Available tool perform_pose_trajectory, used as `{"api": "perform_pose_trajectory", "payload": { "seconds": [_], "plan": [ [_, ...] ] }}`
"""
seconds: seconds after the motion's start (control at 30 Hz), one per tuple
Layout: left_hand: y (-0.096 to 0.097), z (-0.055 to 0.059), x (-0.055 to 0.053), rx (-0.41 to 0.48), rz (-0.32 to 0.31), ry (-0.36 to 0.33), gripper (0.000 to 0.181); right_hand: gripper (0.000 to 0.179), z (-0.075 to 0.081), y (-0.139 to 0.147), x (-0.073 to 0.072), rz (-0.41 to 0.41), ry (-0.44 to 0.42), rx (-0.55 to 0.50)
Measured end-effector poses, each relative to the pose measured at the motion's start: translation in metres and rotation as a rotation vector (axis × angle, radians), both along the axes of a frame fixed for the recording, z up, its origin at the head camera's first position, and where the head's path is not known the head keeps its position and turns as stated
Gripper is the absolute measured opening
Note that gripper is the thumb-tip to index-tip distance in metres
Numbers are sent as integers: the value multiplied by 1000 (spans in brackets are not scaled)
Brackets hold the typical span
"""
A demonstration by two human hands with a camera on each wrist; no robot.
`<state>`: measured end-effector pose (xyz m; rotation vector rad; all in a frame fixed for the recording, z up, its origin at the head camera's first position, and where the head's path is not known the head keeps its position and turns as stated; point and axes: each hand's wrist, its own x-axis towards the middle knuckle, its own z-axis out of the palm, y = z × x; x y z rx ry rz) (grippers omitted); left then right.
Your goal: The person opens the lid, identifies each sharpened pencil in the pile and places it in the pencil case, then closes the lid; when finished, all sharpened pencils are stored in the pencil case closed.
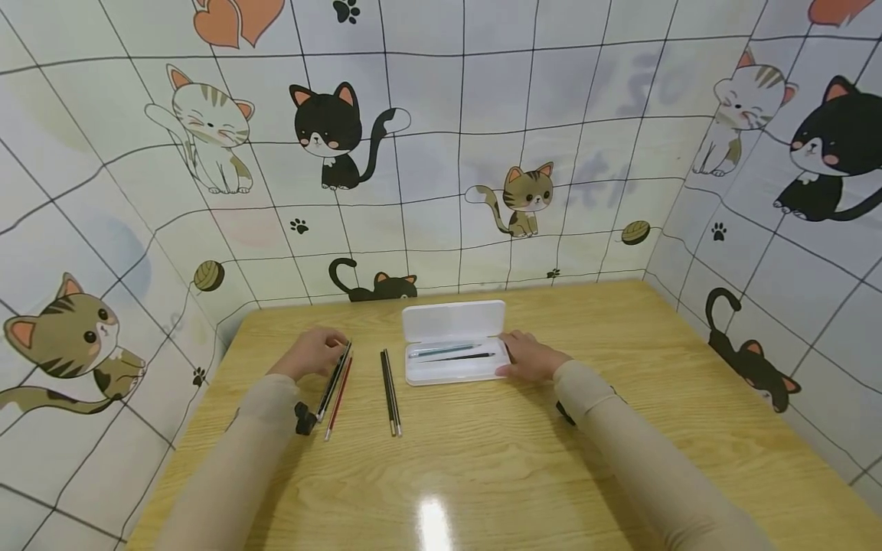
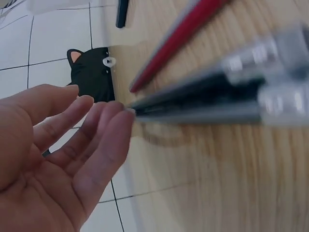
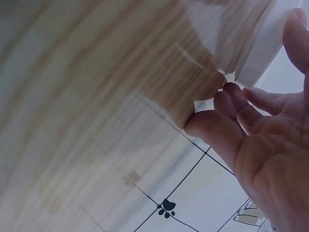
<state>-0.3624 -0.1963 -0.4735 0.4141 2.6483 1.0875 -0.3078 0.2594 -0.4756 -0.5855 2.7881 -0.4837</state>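
Beige sleeves (image 1: 641, 451) nearest, stretched over wood table (image 1: 482, 444).
Left hand (image 1: 313, 353) half-curled at dark pencils (image 1: 334, 381) left of open white case (image 1: 441, 374), grip can't tell; right hand (image 1: 530, 358), fingers bent, holds case's right end.

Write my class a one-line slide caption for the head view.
Left fingers at slender dark pencils, right fingers gripping an open white plastic pencil case, on a yellow wood-grain table.

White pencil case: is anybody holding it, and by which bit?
Yes, the right hand holds the white pencil case by its right-hand end.
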Motion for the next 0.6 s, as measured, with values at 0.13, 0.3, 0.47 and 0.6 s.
{"api": "perform_pose_trajectory", "payload": {
  "seconds": [0.13, 0.3, 0.47, 0.6],
  "plan": [
    [5, 1, 1, 21, 11, -31, 38, 76, 0, 0, 1, -7, -3, -9],
    [5, -1, 1, 62, 24, -62, 48, 76, -1, -1, 0, -8, -7, -13],
    [0, -3, 0, 55, 17, -63, 48, 77, 1, -1, 0, -25, -8, -7],
    [-3, -2, 0, 54, 5, -70, 47, 77, 2, -1, 1, -24, -9, -2]
  ]
}}
